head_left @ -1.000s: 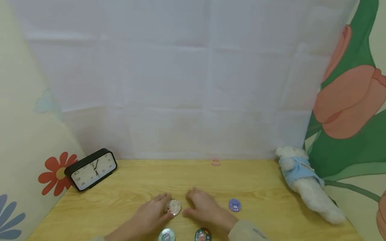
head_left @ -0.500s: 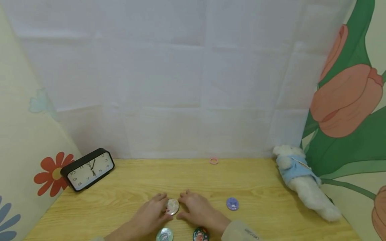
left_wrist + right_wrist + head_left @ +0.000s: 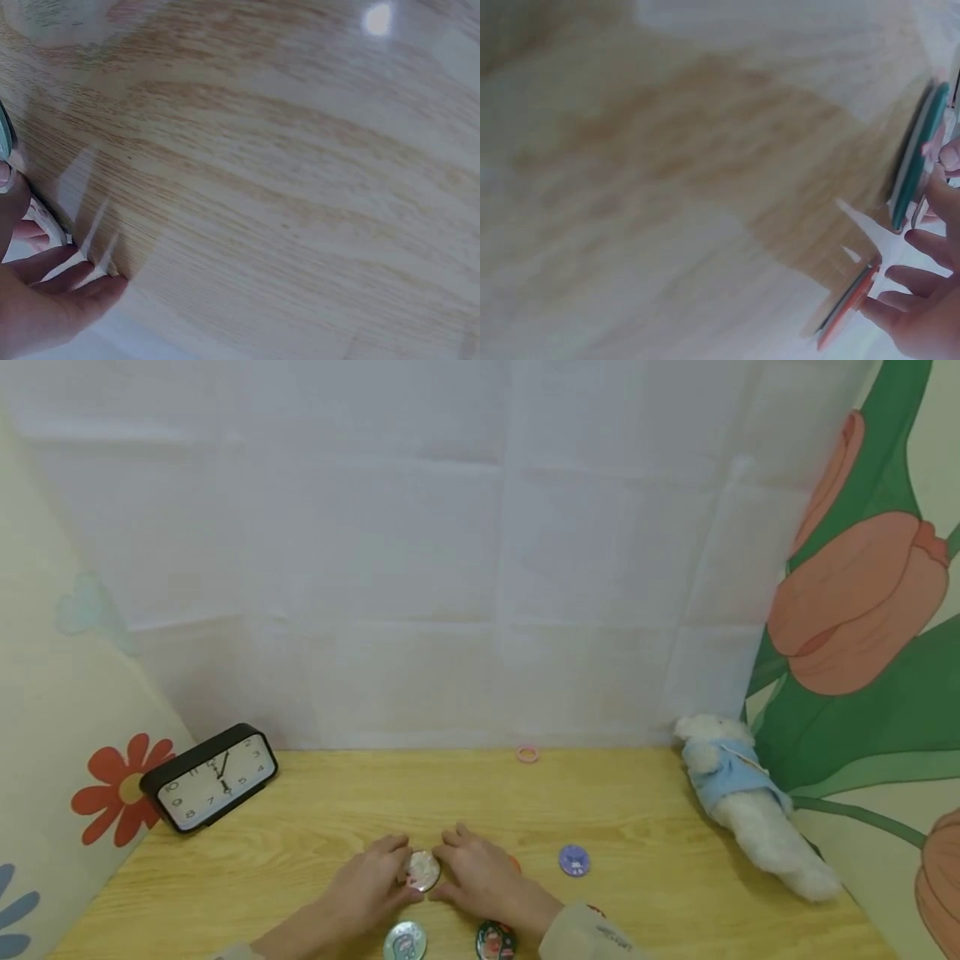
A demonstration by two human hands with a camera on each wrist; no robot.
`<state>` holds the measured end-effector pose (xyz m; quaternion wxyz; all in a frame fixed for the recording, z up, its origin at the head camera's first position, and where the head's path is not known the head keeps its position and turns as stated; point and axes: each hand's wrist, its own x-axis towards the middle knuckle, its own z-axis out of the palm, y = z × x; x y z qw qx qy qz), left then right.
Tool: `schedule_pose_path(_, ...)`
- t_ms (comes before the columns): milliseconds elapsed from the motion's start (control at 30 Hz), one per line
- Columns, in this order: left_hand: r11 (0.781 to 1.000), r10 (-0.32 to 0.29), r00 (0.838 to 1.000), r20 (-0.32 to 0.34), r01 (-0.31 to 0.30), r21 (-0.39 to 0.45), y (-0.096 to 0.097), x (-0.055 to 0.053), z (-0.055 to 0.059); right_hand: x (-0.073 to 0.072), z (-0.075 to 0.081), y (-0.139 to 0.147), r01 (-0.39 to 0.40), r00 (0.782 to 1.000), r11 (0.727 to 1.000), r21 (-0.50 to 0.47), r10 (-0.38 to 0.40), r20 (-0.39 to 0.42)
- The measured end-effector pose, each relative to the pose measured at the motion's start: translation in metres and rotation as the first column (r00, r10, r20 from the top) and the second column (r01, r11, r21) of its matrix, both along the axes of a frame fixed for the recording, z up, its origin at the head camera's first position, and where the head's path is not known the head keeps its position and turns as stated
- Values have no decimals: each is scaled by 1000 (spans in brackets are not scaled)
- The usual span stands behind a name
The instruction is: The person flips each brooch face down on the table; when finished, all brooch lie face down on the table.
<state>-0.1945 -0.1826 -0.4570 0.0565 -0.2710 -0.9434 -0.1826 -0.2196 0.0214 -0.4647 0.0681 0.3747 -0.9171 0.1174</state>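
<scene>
Between my two hands is a pale, shiny round badge (image 3: 423,871) with a faint picture, low in the middle of the head view. My left hand (image 3: 363,881) holds its left edge, thumb in front and fingers behind; in the left wrist view these fingers (image 3: 67,289) curve beside it. My right hand (image 3: 483,877) has its thumb and index finger around the opposite edge, and its other fingers reach past. A mint-green badge (image 3: 405,941) and a dark green badge (image 3: 495,941) lie nearer me. An orange-rimmed badge (image 3: 847,307) shows by my right fingers, mostly hidden in the head view.
A purple badge (image 3: 574,861) lies right of my right hand. Red peeks out by my right sleeve (image 3: 588,935). Toward the back are a pink ring (image 3: 528,754), a black clock (image 3: 210,778) on the left and a plush toy (image 3: 750,806) on the right.
My right hand has moved left up to the pale badge, uncovering part of the orange badge and something red by the sleeve. My left hand has stayed at the badge.
</scene>
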Motion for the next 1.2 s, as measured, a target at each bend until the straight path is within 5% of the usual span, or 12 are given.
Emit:
schedule_pose_path(200, 994, -88, 994, -63, 83, -76, -3, 5, -4, 1, -5, -1, -24, 1000, 1000, -2, 24, -19)
schedule_pose_path(467, 996, -65, 989, -131, 55, -76, -4, 5, 2, 0, -3, -2, -41, 999, 998, -48, 41, 3)
schedule_pose_path(767, 989, -99, 983, -155, 115, 95, -3, -5, 16, -10, 12, -1, -44, 998, 983, -178, 38, -42)
schedule_pose_path(933, 983, -134, 970, -201, 157, 100, -5, -9, 25, -13, 20, -1, -51, 997, 980, -194, 40, -60)
schedule_pose_path(1200, 973, -160, 971, -177, 186, 137, -2, -8, 40, -14, 31, 3, -56, 995, 967, -247, 32, -97)
